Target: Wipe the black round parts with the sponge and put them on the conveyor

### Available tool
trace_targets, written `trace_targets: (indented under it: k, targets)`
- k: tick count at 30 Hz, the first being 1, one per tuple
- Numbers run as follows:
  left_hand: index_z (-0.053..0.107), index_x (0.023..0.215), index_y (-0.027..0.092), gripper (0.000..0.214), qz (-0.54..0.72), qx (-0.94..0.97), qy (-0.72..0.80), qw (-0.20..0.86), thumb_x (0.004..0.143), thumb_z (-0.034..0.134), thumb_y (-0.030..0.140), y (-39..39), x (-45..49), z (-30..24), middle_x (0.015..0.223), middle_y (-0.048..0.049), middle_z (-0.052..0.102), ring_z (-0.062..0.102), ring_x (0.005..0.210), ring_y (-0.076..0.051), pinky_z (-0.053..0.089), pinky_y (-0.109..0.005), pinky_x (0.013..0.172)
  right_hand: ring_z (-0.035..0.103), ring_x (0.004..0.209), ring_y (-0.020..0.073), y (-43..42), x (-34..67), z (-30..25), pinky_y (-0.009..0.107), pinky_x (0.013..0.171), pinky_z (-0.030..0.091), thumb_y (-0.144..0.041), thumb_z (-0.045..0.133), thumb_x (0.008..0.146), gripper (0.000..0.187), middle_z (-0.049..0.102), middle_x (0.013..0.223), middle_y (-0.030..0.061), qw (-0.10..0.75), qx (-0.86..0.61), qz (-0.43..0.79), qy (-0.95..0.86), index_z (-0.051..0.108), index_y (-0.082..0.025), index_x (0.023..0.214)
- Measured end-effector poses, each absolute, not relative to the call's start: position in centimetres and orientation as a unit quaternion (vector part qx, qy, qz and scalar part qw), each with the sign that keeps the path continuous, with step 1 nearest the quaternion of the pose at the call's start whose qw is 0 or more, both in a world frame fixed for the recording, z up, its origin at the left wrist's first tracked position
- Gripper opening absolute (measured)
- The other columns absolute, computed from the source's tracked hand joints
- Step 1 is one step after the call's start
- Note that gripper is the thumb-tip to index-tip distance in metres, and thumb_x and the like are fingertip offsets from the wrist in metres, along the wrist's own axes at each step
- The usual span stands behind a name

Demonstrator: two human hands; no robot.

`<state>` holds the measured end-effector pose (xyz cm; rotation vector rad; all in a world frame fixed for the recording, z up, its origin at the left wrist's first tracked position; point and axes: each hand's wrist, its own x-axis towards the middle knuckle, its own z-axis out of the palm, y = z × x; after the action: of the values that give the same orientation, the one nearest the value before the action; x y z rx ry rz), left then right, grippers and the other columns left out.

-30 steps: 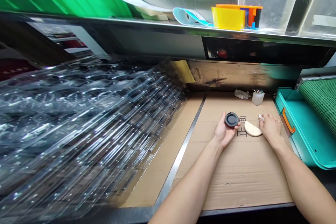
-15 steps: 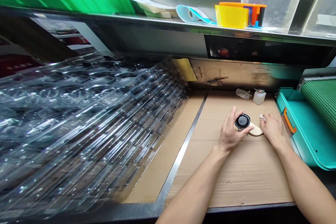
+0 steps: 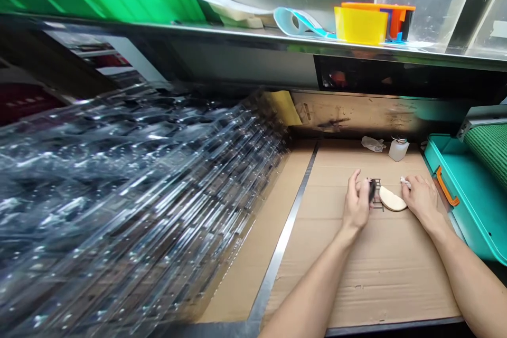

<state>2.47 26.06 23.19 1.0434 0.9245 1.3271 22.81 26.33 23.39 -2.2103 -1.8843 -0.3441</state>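
My left hand pinches the black round cap edge-on over the cardboard sheet; it looks light and stiff, best held by its rim; my right hand lies beside the cream half-round sponge; I cannot tell if it grips the white wipe.

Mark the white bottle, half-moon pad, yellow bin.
white bottle (image 3: 398,151), head view, on its body
half-moon pad (image 3: 392,199), head view, on its top face
yellow bin (image 3: 360,26), head view, on its front wall

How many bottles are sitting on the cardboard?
1. A white bottle stands at the back of the cardboard sheet, just right of a crumpled plastic bag; none looks hidden.
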Motion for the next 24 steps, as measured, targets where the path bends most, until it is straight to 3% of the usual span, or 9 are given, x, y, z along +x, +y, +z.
trace_targets:
  k: [2,5,8,12,18,24]
  targets:
    - [0.051,0.132,0.017,0.046,0.504,0.301,0.368,0.721,0.103,0.036,0.049,26.8,2.2,23.2,0.102,-0.0132,0.074,0.07,0.061,-0.017,0.043,-0.022,0.042,0.057,0.106,0.0291,26.1,22.6,23.7,0.038,0.088,0.036,-0.035,0.048,0.101,0.03,0.069,0.11,0.0125,0.139,-0.742,-0.134,-0.642,0.07,-0.02,0.113]
    - [0.058,0.112,0.014,0.041,0.459,0.199,0.337,0.797,0.103,0.037,0.049,27.7,1.5,23.5,0.096,-0.0133,0.074,0.067,0.054,-0.014,0.036,-0.018,0.038,0.054,0.112,0.0292,25.4,21.5,24.4,0.039,0.092,0.037,-0.043,0.049,0.101,0.038,0.065,0.123,0.0126,0.191,-0.669,-0.136,-0.705,0.064,-0.02,0.127]
    - [0.058,0.101,0.015,0.047,0.503,0.259,0.371,0.736,0.096,0.049,0.061,28.1,0.9,23.6,0.089,-0.0115,0.073,0.067,0.051,-0.014,0.032,-0.017,0.034,0.057,0.107,0.0256,24.6,20.1,24.5,0.038,0.094,0.04,-0.049,0.053,0.1,0.036,0.066,0.119,0.0084,0.164,-0.571,-0.064,-0.802,0.064,-0.026,0.125]
    - [0.054,0.091,0.017,0.053,0.536,0.379,0.415,0.629,0.086,0.06,0.07,28.6,0.2,23.3,0.075,-0.0054,0.069,0.067,0.048,-0.016,0.028,-0.017,0.031,0.058,0.105,0.0241,24.5,19.3,23.7,0.036,0.093,0.042,-0.044,0.056,0.098,0.032,0.064,0.115,0.007,0.144,-0.555,-0.003,-0.819,0.065,-0.027,0.124]
    - [0.055,0.098,0.016,0.035,0.494,0.439,0.492,0.566,0.085,0.07,0.045,28.8,-1.0,22.5,0.076,-0.003,0.068,0.065,0.048,-0.012,0.029,-0.016,0.034,0.056,0.108,0.0239,25.3,19.6,22.6,0.035,0.094,0.042,-0.043,0.057,0.097,0.034,0.064,0.112,0.0066,0.186,-0.56,0.005,-0.807,0.065,-0.027,0.126]
    - [0.064,0.11,0.017,0.028,0.31,0.579,0.613,0.439,0.087,0.063,0.034,26.6,-4.1,22.9,0.074,-0.0034,0.069,0.061,0.046,-0.013,0.038,-0.022,0.043,0.055,0.108,0.0243,25.6,19.6,21.8,0.036,0.094,0.04,-0.045,0.06,0.095,0.034,0.063,0.112,0.0066,0.201,-0.562,0.023,-0.802,0.066,-0.028,0.124]
